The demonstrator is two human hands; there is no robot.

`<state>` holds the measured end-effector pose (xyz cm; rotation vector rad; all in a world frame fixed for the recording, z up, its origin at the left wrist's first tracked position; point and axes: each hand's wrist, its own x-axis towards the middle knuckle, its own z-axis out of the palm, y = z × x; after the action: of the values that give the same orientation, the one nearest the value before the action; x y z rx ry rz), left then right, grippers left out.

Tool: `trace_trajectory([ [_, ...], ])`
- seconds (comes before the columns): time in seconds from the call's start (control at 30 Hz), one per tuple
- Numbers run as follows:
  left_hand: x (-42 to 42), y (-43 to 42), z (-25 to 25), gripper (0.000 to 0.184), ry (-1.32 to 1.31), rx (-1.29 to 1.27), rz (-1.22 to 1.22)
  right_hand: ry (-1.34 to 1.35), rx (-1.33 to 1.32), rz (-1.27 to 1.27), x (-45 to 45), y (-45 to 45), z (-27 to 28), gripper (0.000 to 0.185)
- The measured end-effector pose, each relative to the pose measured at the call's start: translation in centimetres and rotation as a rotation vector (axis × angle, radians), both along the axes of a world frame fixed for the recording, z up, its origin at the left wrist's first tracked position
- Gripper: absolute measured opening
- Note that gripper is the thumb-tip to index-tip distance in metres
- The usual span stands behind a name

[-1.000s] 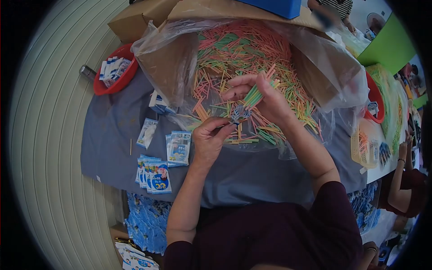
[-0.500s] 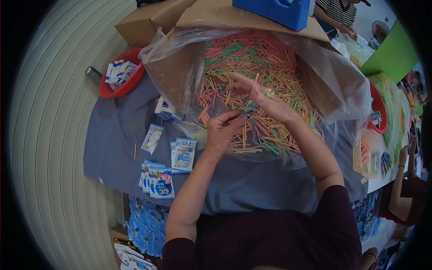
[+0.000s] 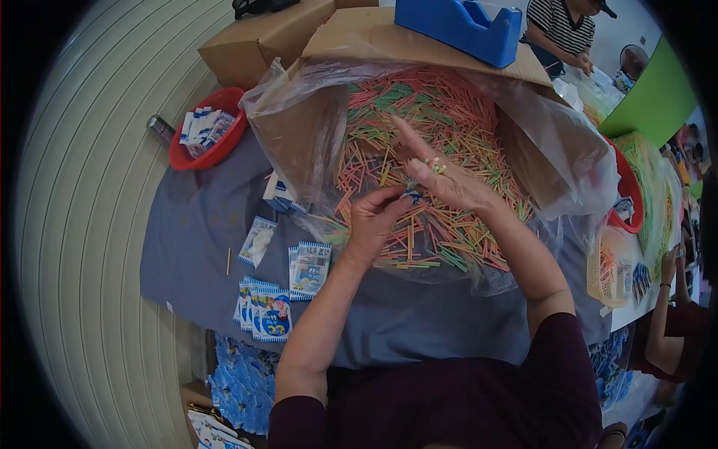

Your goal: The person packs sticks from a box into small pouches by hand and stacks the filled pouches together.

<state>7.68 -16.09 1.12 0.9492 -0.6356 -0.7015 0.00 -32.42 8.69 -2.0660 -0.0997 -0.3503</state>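
Colored sticks (image 3: 435,165) sit gripped by the right hand (image 3: 447,182), ends showing beside its thumb, while the left hand (image 3: 374,223) pinches a blue-and-white packet (image 3: 412,195) between thumb and fingers

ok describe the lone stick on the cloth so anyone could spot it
Start at the big cardboard box full of coloured sticks, then go left along the blue-grey cloth to the loose packets. The pale, thin stick lies just left of them. Unlike the heaped sticks, it lies alone on bare cloth.
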Motion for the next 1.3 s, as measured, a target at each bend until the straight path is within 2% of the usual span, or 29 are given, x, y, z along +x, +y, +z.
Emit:
trace_trajectory([
  [0.1, -0.7, 0.1, 0.8, 0.022, -0.051, 0.023, -0.034, 0.037, -0.027, 0.044, 0.1, 1.0, 0.0, 0.095],
  [0.17, -1.1, 0.0, 0.5, 0.021, -0.048, 0.033, -0.060, 0.049, 0.065, 0.075, 0.4, 1.2, 0.1, 0.094],
  [0.23, -1.1, -0.2, -0.1, 0.020, -0.180, 0.139, 0.020, 0.052, 0.091, 0.080, 0.5, 1.1, -0.1, 0.092],
  [0.3, -1.1, -0.2, -0.2, 0.020, -0.158, 0.129, 0.044, 0.052, 0.116, 0.081, 0.4, 1.2, 0.1, 0.090],
  [0.37, -1.1, 0.1, 0.1, 0.020, -0.136, 0.117, 0.068, -0.053, 0.285, 0.002, 0.1, 1.8, 0.6, 0.078],
  [0.4, -1.1, 0.3, 0.2, 0.019, -0.126, 0.104, 0.094, -0.050, 0.286, 0.004, 0.0, 1.6, 0.2, 0.078],
  [0.47, -1.0, 0.9, 0.6, 0.018, -0.115, 0.092, 0.125, -0.110, 0.385, 0.048, -0.4, 0.9, -0.7, 0.060],
  [0.5, -1.0, 1.2, 0.9, 0.017, -0.139, 0.064, 0.143, -0.108, 0.387, 0.050, -0.7, 1.2, -0.8, 0.060],
  [0.57, -1.2, 1.6, 1.1, 0.017, -0.162, 0.039, 0.160, -0.073, 0.250, 0.051, -2.0, 2.1, -0.9, 0.045],
  [0.6, -1.3, 1.8, 1.0, 0.016, -0.212, 0.041, 0.193, -0.224, 0.108, -0.010, -2.2, 2.7, -0.9, 0.039],
  [0.63, -1.4, 2.0, 0.9, 0.016, -0.263, 0.043, 0.227, -0.223, 0.109, -0.009, -2.4, 2.7, -0.6, 0.039],
  [0.7, -1.5, 2.5, 0.4, 0.017, -0.284, 0.075, 0.238, -0.401, -0.195, -0.072, -3.0, 2.6, 0.2, 0.030],
  [0.77, -1.6, 3.1, 0.1, 0.018, -0.306, 0.105, 0.247, -0.328, -0.177, -0.056, -3.7, 3.0, 1.0, 0.026],
  [0.8, -1.9, 3.4, 0.4, 0.019, -0.403, 0.140, 0.284, -0.254, -0.160, -0.042, -4.1, 3.3, 1.3, 0.023],
  [0.93, -2.4, 4.1, 0.7, 0.021, -0.643, 0.151, 0.348, -0.375, -0.274, -0.030, -4.6, 4.9, 2.1, 0.018],
  [1.03, -3.3, 4.8, 0.8, 0.022, -0.632, 0.164, 0.340, -0.294, -0.352, 0.002, -4.7, 5.6, 3.2, 0.019],
  [1.1, -3.5, 5.6, 0.5, 0.021, -0.650, 0.201, 0.331, -0.259, -0.591, 0.082, -4.8, 5.9, 4.3, 0.020],
  [1.2, -4.0, 6.3, 0.0, 0.022, -0.641, 0.207, 0.329, -0.178, -0.684, 0.149, -5.2, 6.4, 5.4, 0.022],
  [1.23, -4.2, 6.5, -0.1, 0.022, -0.615, 0.178, 0.337, -0.175, -0.681, 0.155, -5.3, 6.6, 5.5, 0.022],
  [1.3, -4.5, 6.7, -0.6, 0.022, -0.595, 0.148, 0.339, -0.150, -0.500, 0.133, -5.4, 7.2, 5.5, 0.022],
])
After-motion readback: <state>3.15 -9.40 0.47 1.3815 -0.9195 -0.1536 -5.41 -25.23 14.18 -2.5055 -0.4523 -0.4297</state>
